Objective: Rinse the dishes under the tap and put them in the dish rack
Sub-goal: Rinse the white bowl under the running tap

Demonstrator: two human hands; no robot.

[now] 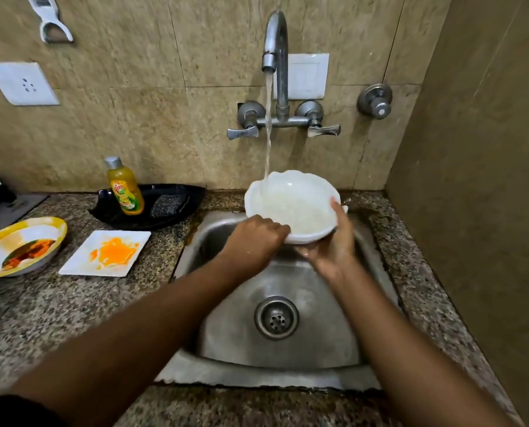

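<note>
Now you hold the white bowl (292, 204) over the sink (288, 349), tilted toward you under the running tap (275, 41), with your right hand (331, 251) cupped beneath its base and thumb hooked over the near rim, and your left hand (255, 238) curled against the rim's left side. Judge it stiff, light and probably breakable, slick with water, so grip it at rim and base together rather than by the wet wall alone. It is plain glossy white with a wavy rim, water pooling inside, while a soiled square plate (106, 254) and a yellow-rimmed bowl (20, 245) wait on the table (72, 303)
</note>
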